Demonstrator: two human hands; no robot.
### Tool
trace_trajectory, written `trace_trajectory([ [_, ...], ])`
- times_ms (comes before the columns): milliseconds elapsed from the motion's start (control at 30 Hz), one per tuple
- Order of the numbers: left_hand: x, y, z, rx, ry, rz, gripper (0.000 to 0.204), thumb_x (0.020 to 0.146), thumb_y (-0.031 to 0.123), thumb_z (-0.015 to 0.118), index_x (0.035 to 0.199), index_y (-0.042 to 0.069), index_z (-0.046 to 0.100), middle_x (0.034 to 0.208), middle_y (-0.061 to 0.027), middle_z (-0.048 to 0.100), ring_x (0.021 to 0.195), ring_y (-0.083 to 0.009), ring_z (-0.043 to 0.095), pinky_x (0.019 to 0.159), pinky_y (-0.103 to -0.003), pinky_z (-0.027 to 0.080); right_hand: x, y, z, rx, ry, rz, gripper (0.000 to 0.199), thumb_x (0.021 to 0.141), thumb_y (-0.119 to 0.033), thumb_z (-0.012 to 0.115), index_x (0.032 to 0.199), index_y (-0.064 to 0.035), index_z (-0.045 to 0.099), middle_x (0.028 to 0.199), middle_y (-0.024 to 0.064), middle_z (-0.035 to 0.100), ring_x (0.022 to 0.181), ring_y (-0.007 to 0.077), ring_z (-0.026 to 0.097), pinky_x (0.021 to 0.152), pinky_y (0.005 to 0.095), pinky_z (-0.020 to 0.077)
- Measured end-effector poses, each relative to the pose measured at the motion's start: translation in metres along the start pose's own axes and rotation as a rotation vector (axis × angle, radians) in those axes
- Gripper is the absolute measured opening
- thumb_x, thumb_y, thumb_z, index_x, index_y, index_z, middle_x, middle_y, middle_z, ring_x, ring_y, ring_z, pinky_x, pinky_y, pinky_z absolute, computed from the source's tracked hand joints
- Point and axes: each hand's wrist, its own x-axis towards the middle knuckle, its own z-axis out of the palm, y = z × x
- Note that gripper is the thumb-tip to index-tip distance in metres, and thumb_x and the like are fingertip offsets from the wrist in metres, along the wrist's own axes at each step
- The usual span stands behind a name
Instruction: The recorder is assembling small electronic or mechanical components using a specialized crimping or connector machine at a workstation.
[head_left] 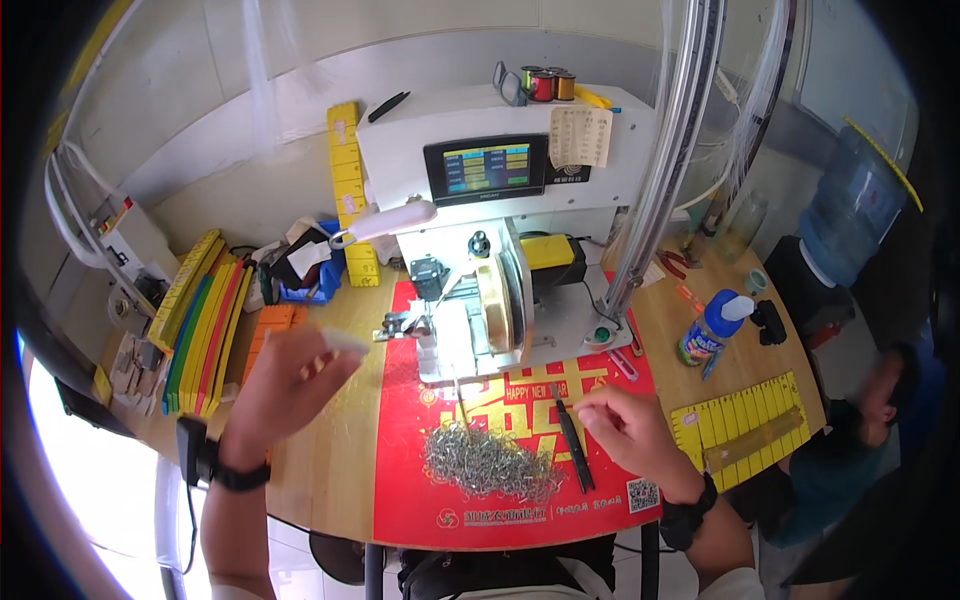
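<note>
My left hand (297, 385) is raised over the left part of the table, beside the red mat. Motion smears its fingers, and a whitish patch shows at their tips, too blurred to name. My right hand (632, 432) is closed, thumb and fingers drawn together over the mat; whatever they may pinch is too small to make out. Just left of it lies a black-handled tool like tweezers (574, 450). A loose pile of small silvery metal pieces (490, 466) sits on the red mat (420, 525). Behind it stands a white machine (590, 240) with a lit work area and a brass-coloured wheel (494, 308).
Yellow and coloured racks (205, 325) stand at the left, near a blue bin (325, 275). To the right are a blue spray bottle (712, 328), a yellow ruled tray (745, 425) and pliers (672, 264). Beyond the table's right edge, a person (870, 440) is partly visible.
</note>
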Motion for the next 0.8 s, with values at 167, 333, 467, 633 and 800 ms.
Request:
trace_trajectory([
  [167, 0.029, -0.047, 0.046, 0.107, 0.135, 0.124, 0.035, 0.095, 0.020, 0.077, 0.125, 0.003, 0.069, 0.111, -0.0156, 0.067, 0.098, -0.0279, 0.067, 0.085, -0.037, 0.054, -0.012, 0.042, 0.033, 0.019, 0.190, -0.030, 0.015, 0.102, -0.012, 0.067, 0.109, 0.0006, 0.069, 0.069, 0.0015, 0.061, 0.062, 0.0048, 0.055, 0.055, 0.0249, 0.0422],
  [333, 0.034, -0.044, 0.088, 0.082, 0.236, 0.103, 0.043, 0.092, 0.018, 0.079, 0.128, 0.002, 0.063, 0.135, -0.0191, 0.059, 0.128, -0.0358, 0.057, 0.111, -0.042, 0.045, -0.018, 0.056, 0.041, 0.104, 0.251, 0.013, 0.011, 0.103, -0.006, 0.062, 0.107, 0.0020, 0.068, 0.082, -0.0001, 0.065, 0.071, 0.0034, 0.057, 0.063, 0.0213, 0.0448],
  [467, -0.005, 0.025, 0.085, -0.369, 0.198, 0.081, 0.020, 0.092, 0.006, 0.074, 0.111, 0.002, 0.069, 0.126, -0.0135, 0.069, 0.121, -0.0243, 0.064, 0.105, -0.038, 0.048, -0.043, 0.041, 0.032, 0.225, 0.278, 0.029, 0.014, 0.102, -0.012, 0.067, 0.104, 0.0006, 0.072, 0.070, -0.0007, 0.062, 0.063, 0.0039, 0.056, 0.057, 0.0234, 0.0442],
  [633, -0.081, 0.127, 0.081, -1.287, -0.489, 0.531, 0.023, 0.101, 0.016, 0.069, 0.120, 0.003, 0.074, 0.132, -0.0261, 0.066, 0.121, -0.0365, 0.064, 0.098, -0.047, 0.053, -0.045, 0.035, 0.044, -0.001, 0.240, -0.079, 0.014, 0.100, -0.013, 0.069, 0.101, 0.0000, 0.073, 0.067, 0.0040, 0.065, 0.058, 0.0074, 0.059, 0.053, 0.0263, 0.0449],
  [800, -0.088, 0.162, 0.107, -1.790, -0.816, 0.549, 0.026, 0.103, 0.017, 0.069, 0.119, -0.003, 0.073, 0.134, -0.0269, 0.064, 0.121, -0.0442, 0.059, 0.104, -0.056, 0.045, -0.048, 0.047, 0.040, 0.000, 0.312, 0.050, 0.012, 0.099, -0.012, 0.070, 0.101, -0.0012, 0.074, 0.069, 0.0060, 0.068, 0.059, 0.0105, 0.062, 0.054, 0.0287, 0.0476],
])
